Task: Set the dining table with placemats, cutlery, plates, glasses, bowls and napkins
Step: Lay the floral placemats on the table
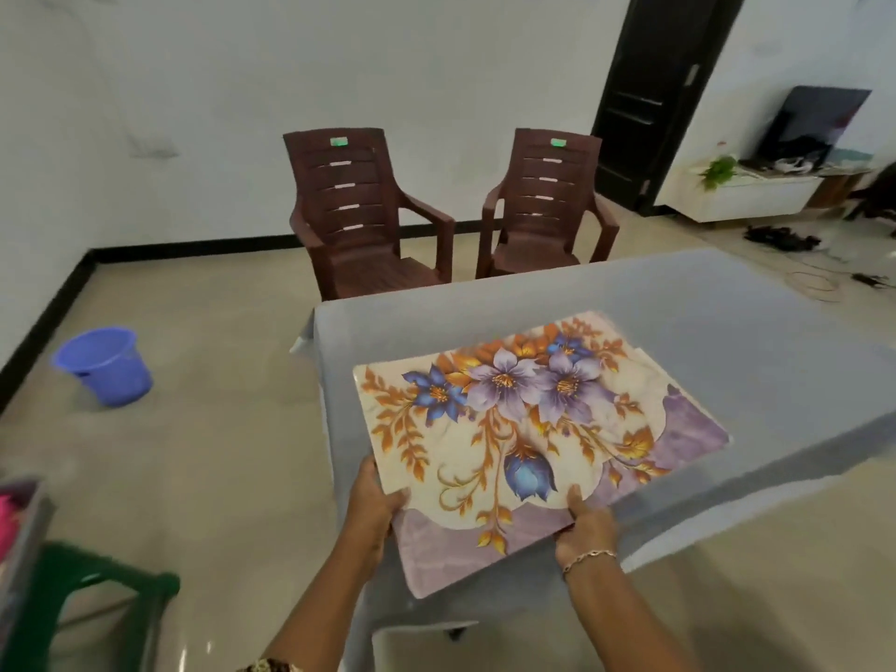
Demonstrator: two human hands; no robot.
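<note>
A stack of floral placemats [523,429], cream with purple, blue and orange flowers, is held over the near corner of the grey-covered table [703,322]. More than one mat shows: lilac edges stick out below and to the right. My left hand [371,506] grips the stack's near left edge, thumb on top. At the near edge, my right hand [584,523], with a bracelet on its wrist, pinches the stack with the thumb pressed on the pattern. The far part of the stack seems to lie on the tablecloth.
Two brown plastic chairs [359,211] [543,206] stand beyond the table's far side. A blue bucket [104,363] sits on the floor at left. A green stool [92,589] is near left. A dark door [649,99], a low white cabinet [746,196] and floor cables [805,278] lie at right.
</note>
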